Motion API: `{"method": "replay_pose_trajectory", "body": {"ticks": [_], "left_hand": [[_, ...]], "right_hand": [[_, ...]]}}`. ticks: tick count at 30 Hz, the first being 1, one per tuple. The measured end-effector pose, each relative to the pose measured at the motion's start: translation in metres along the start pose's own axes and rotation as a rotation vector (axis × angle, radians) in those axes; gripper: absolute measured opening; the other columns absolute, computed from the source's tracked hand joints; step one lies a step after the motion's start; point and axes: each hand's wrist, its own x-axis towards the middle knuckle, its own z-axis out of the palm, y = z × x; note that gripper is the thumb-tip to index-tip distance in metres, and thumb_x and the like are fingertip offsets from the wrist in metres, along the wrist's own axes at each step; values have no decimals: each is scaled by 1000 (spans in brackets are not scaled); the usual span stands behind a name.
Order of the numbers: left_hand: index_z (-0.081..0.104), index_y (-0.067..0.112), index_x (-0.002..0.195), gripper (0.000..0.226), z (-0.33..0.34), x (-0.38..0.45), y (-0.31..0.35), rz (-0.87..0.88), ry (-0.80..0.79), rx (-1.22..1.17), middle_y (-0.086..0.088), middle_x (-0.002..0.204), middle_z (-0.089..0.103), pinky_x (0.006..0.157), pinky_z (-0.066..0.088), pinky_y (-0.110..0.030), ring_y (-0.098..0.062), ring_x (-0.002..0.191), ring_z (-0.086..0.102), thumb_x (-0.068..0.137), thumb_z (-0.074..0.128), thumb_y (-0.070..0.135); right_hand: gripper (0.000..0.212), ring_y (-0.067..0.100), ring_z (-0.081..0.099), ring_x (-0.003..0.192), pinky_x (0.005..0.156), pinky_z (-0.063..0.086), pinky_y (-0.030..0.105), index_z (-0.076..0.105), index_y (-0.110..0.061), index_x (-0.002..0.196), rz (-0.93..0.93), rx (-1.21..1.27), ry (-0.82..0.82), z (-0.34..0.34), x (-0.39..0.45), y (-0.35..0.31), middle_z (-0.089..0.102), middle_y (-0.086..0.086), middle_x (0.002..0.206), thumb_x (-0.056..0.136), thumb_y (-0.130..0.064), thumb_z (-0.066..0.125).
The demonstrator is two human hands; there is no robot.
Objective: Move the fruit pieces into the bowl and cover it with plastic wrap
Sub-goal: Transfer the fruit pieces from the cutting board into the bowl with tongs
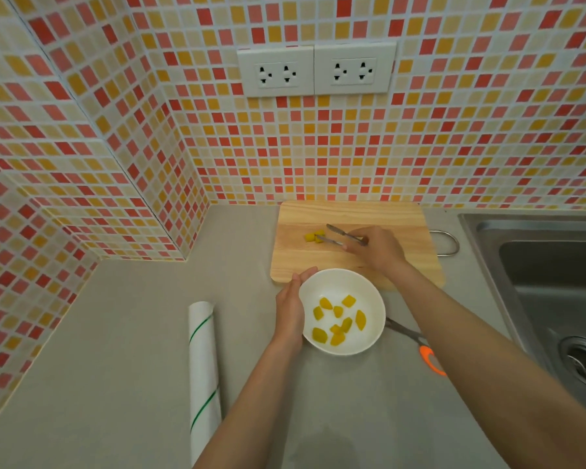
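While the left hand cups the left side of the white bowl, fingers lying fairly straight along the rim, the right hand is out over the wooden cutting board gripping a pair of metal tongs. The tong tips are spread around a couple of yellow fruit pieces on the board; hard to tell if the lower tip is actually touching them. The fingers on the tongs are mostly hidden behind the back of the hand.

Down in the bowl, roughly eight yellow fruit chunks sit scattered on the bottom. The bowl's far edge overlaps the board's near edge. A roll of plastic wrap lies on the grey counter left of the bowl, its near end running behind the left forearm. Scissors with an orange handle poke out right of the bowl, partly hidden under the right forearm. A steel sink is cut off at the right edge.
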Motion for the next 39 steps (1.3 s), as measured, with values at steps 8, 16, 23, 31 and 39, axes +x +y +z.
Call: {"method": "replay_pose_trajectory", "body": {"ticks": [8, 16, 23, 31, 39], "left_hand": [[73, 25, 94, 40, -1, 2, -2, -1, 4, 1, 16, 87, 72, 56, 50, -10, 1, 74, 68, 99, 33, 27], [72, 22, 100, 40, -1, 3, -2, 3, -14, 10, 13, 90, 71, 57, 51, -12, 0, 73, 68, 99, 32, 27], [73, 26, 91, 42, -1, 2, 0, 1, -25, -14, 12, 77, 74, 53, 51, -14, -1, 67, 70, 99, 32, 27], [71, 18, 103, 39, 0, 2, -2, -4, -27, -29, 13, 84, 71, 52, 50, -11, 2, 66, 68, 100, 33, 26], [72, 21, 100, 40, 0, 4, -5, 4, -38, -12, 14, 84, 70, 52, 49, -10, 3, 66, 67, 100, 32, 27]], "right_hand": [[24, 25, 62, 100, 70, 46, 33, 71, -31, 105, 52, -192, 62, 23, 18, -3, 71, 2, 105, 85, -41, 60], [24, 22, 65, 86, 56, 41, 28, 73, -27, 102, -112, -79, 195, -2, -27, 1, 75, 0, 94, 86, -41, 61], [27, 18, 61, 84, 66, 47, 35, 70, -30, 107, -206, -171, -37, -28, -102, 2, 66, -5, 84, 83, -39, 65], [35, 18, 58, 83, 69, 46, 35, 67, -27, 114, -201, -203, -27, -49, -98, 0, 59, -4, 80, 81, -39, 67], [38, 26, 63, 90, 63, 42, 31, 67, -24, 114, -101, -168, 90, -21, -28, -16, 71, 5, 94, 82, -43, 65]]}}
